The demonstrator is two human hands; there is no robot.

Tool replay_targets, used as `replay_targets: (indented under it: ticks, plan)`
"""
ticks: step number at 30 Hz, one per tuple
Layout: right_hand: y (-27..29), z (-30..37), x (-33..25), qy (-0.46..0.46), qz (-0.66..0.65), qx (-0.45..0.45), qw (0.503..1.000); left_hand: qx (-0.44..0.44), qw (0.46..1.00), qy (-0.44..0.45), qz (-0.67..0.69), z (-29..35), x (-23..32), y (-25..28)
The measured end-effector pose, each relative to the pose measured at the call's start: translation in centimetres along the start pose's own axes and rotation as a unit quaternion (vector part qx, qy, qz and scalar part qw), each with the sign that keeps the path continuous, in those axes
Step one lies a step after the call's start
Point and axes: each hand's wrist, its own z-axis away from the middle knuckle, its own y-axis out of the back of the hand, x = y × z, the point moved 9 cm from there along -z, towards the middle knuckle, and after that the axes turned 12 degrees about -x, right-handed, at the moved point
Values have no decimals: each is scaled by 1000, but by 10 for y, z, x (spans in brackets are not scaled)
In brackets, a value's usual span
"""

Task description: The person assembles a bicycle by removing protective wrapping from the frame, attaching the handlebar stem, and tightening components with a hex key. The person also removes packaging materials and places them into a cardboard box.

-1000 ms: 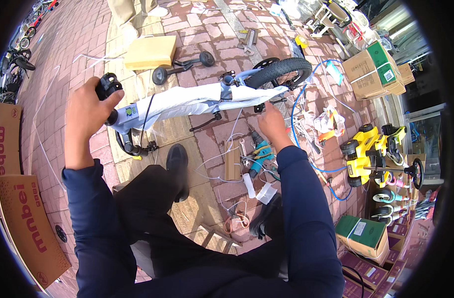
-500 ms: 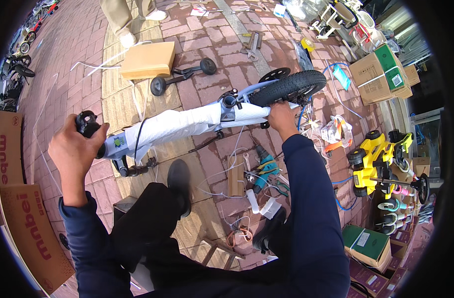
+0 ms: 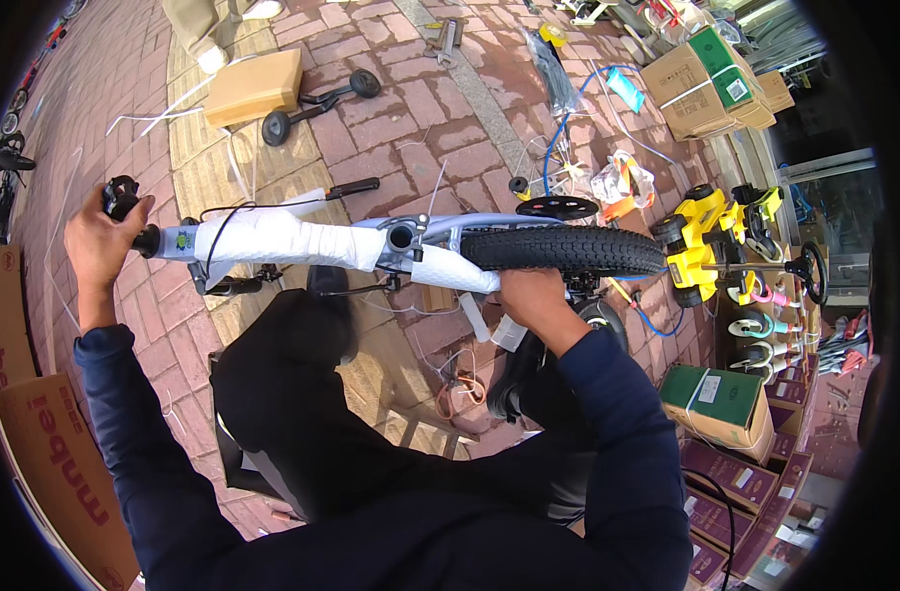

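Note:
A small bicycle, its pale lilac frame (image 3: 184, 242) wrapped in white foam (image 3: 292, 236), lies across in front of me. My left hand (image 3: 100, 236) grips its front end, around the black part at the head tube; the fork and handlebar are not fitted there. My right hand (image 3: 539, 303) is closed on the frame beside the rear wheel (image 3: 568, 248), its fingers hidden underneath. The seat tube's open end (image 3: 402, 238) points up at me. Beyond the tyre shows a black chainring-like disc (image 3: 556, 207).
Past the bicycle lie a training-wheel set (image 3: 320, 106), a cardboard box (image 3: 254, 89) and wrenches (image 3: 445, 41). Yellow ride-on toys (image 3: 701, 246) and cartons (image 3: 701, 87) stand to the right. Large brown cartons (image 3: 66, 473) stand at left. Another person's legs (image 3: 194, 30) show at far left.
The bicycle has come nearer my body, its rear wheel swinging from slanted to nearly crosswise. Both hands moved with it, keeping their grip. The tools on the ground are now mostly covered by it.

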Motion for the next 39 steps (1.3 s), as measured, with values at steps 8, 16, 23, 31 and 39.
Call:
replay_targets:
  ticks: [8, 16, 23, 31, 39]
  plan:
    - [-85, 50, -14, -66, -97, -28, 993, -12, 997, -59, -39, 8, 57, -6]
    - [-95, 62, -8, -47, -165, 3, 985, -83, 993, 13, -83, 16, 97, 4]
    - [-95, 88, 1, -112, -147, 74, 980, -243, 936, -245, 67, 87, 318, -87]
    - [-90, 140, 36, -116, -176, 190, 959, -383, 899, -211, 4, 127, 384, -227]
    - [-74, 132, 8, -39, -233, 230, 944, -359, 917, -160, 63, 117, 374, -238]
